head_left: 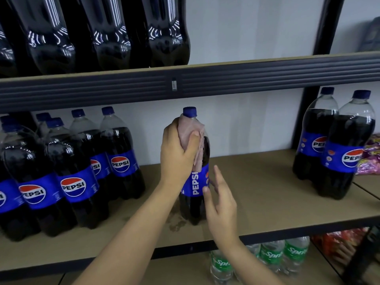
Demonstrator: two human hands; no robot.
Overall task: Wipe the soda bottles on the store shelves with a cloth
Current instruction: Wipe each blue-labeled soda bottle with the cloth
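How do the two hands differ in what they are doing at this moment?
The left hand grips a pink cloth against the upper part of the middle bottle; the right hand holds nothing. The left hand's fingers curl round the cloth; the right hand's fingers are straight and spread. The left hand sits near the neck, the right hand beside the label. Both are at the same bottle.
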